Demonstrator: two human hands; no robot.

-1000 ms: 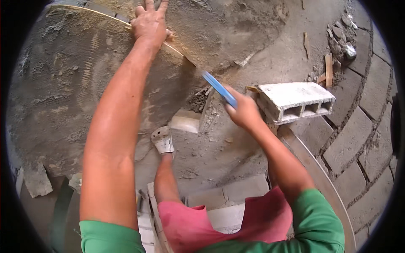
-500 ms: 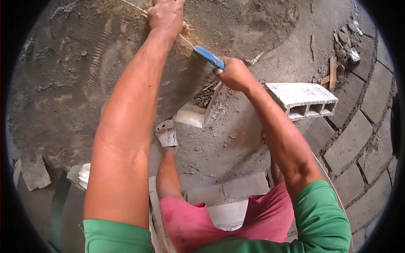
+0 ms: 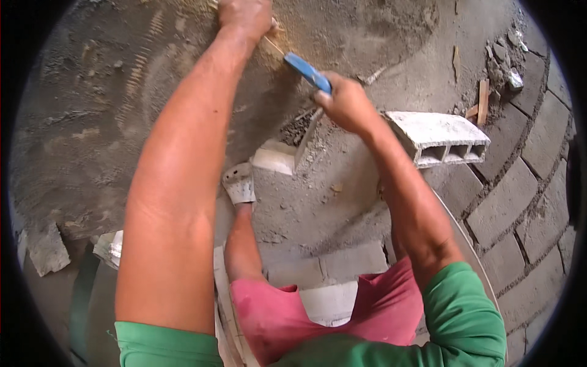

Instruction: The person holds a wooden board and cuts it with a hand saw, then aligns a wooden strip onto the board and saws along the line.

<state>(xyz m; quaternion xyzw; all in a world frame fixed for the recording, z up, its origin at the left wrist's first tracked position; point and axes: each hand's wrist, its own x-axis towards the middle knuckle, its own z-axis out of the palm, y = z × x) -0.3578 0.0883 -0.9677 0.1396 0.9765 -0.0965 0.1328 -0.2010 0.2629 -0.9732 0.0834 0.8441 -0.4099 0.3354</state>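
Right hand (image 3: 345, 104) clenched around a tool with a blue handle (image 3: 307, 71) — the handle sticks out far-left of the fist, and a grey blade (image 3: 307, 136) hangs near-side below it, tip just above a small pale block (image 3: 276, 156) on the ground. Left hand (image 3: 246, 17) reaches to the far edge of the scene, closed over a thin pale stick (image 3: 274, 46) that slants toward the blue handle; the grip itself is partly cut off by the rim. Both hands work over a grey mound of mortar (image 3: 98, 116) spreading left. Hollow white brick (image 3: 437, 137) lies just right of the right forearm, openings facing near. Curved paving blocks (image 3: 520, 189) run along the right. Rubble and a wood scrap (image 3: 483, 101) far right. One sandalled foot (image 3: 238, 182) sits between the arms — red shorts (image 3: 306, 318) nearest.
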